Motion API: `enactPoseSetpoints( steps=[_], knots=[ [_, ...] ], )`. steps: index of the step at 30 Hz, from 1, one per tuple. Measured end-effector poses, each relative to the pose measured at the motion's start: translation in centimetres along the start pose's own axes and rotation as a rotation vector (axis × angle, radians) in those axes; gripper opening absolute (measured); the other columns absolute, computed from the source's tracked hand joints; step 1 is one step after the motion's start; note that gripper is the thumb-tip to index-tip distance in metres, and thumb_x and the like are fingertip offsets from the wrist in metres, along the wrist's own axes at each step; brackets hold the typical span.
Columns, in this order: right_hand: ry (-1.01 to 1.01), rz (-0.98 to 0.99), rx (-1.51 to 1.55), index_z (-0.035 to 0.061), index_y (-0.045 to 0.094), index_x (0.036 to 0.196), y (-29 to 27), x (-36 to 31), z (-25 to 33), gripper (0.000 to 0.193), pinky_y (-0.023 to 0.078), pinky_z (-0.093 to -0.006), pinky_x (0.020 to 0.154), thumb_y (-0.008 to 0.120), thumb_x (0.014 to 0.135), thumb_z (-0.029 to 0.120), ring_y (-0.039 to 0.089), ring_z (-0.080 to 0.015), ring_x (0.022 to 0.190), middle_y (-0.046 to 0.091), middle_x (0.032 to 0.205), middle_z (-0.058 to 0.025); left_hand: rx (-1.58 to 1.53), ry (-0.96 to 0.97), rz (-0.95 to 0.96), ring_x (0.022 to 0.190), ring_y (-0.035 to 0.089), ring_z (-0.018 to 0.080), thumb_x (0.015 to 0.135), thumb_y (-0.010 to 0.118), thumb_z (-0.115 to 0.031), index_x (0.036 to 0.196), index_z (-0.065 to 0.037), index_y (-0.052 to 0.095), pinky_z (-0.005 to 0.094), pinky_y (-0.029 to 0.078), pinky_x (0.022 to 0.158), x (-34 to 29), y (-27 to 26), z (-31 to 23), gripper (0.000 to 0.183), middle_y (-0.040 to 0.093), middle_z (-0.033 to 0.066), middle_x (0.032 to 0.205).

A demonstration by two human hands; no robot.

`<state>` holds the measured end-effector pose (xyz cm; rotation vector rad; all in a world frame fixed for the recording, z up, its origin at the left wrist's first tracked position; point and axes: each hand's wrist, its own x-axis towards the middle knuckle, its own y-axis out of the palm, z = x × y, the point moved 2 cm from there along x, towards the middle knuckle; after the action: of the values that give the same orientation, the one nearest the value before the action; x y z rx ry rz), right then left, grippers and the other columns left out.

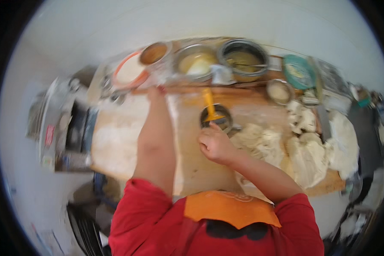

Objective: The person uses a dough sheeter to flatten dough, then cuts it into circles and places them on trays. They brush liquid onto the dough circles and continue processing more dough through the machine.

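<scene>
My left hand (156,91), smeared by motion, is stretched to the far side of the wooden work board (192,166). It is at the left end of a long brown wooden rod (196,90); whether it grips the rod cannot be told. My right hand (216,144) is closed at the near rim of a small dark metal bowl (227,112), its index finger pointing toward the bowl. What the curled fingers hold, if anything, is hidden. A yellow-handled brush (209,102) stands in the bowl, handle tilted up and away. Pale dough (258,141) lies right of my right hand.
Along the back are an orange-rimmed bowl of white powder (130,70), a brown-filled container (153,53), a metal basin (185,64), a dark pot (243,59) and a green bowl (300,70). More dough (309,160) covers the board's right side. A knife-like blade (324,123) lies there.
</scene>
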<state>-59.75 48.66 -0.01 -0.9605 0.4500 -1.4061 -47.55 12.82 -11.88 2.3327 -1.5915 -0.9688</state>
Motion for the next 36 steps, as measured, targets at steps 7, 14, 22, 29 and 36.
enactPoseSetpoints(
  steps=[7, 14, 22, 29, 36],
  knots=[
    [0.723, -0.731, -0.151, -0.0013, 0.062, 0.107, -8.6, -12.5, -14.9, 0.033, 0.050, -0.0385, 0.063, 0.062, 0.079, 0.016, 0.063, -0.0243, 0.069, 0.065, 0.078, -0.0122, 1.154, -0.402, 0.795, 0.066, 0.063, 0.0175, 0.092, 0.047, -0.053, 0.105, -0.009, 0.055, 0.0281, 0.045, 0.051, -19.3, -6.6, 2.4, 0.046, 0.062, 0.0066, 0.080],
    [1.190, -1.053, 1.127, -0.0045, 0.060, 0.108, -8.8, -14.7, -27.8, 0.032, 0.049, -0.0306, 0.064, 0.061, 0.086, 0.019, 0.063, -0.0176, 0.077, 0.064, 0.087, -0.0080, 0.882, -0.605, 0.863, 0.092, 0.065, 0.0270, 0.090, 0.057, -0.045, 0.136, -0.011, 0.031, 0.0374, 0.053, 0.070, -25.2, -4.9, 8.1, 0.063, 0.059, 0.0131, 0.111],
    [1.180, -0.665, 0.876, -0.0002, 0.060, 0.111, -7.3, -16.9, -23.6, 0.047, 0.045, -0.0253, 0.064, 0.069, 0.081, 0.035, 0.055, -0.0122, 0.074, 0.062, 0.088, -0.0050, 1.049, -0.526, 1.157, 0.112, 0.054, 0.0228, 0.080, 0.070, -0.040, 0.146, -0.011, 0.016, 0.0406, 0.043, 0.094, -25.8, 1.0, 13.1, 0.090, 0.053, 0.0135, 0.124],
    [0.958, -0.535, 0.539, -0.0014, 0.043, 0.135, -3.1, -21.9, -11.9, 0.081, 0.037, -0.0361, 0.102, 0.076, 0.073, 0.039, 0.048, -0.0275, 0.122, 0.050, 0.133, -0.0204, 1.000, -0.312, 1.493, 0.115, 0.053, 0.0233, 0.053, 0.087, -0.029, 0.137, -0.001, 0.036, 0.0330, 0.041, 0.096, -34.0, -1.1, 12.9, 0.102, 0.055, 0.0148, 0.126],
    [1.053, -0.654, 0.696, -0.0015, 0.044, 0.135, -2.5, -21.6, -12.1, 0.075, 0.039, -0.0340, 0.100, 0.074, 0.074, 0.033, 0.050, -0.0273, 0.120, 0.052, 0.131, -0.0207, 1.524, -0.052, 1.181, 0.096, 0.064, 0.0252, 0.057, 0.081, -0.038, 0.110, -0.007, 0.065, 0.0348, 0.049, 0.086, -33.1, -3.3, 14.4, 0.064, 0.068, 0.0143, 0.100]
  ],
)
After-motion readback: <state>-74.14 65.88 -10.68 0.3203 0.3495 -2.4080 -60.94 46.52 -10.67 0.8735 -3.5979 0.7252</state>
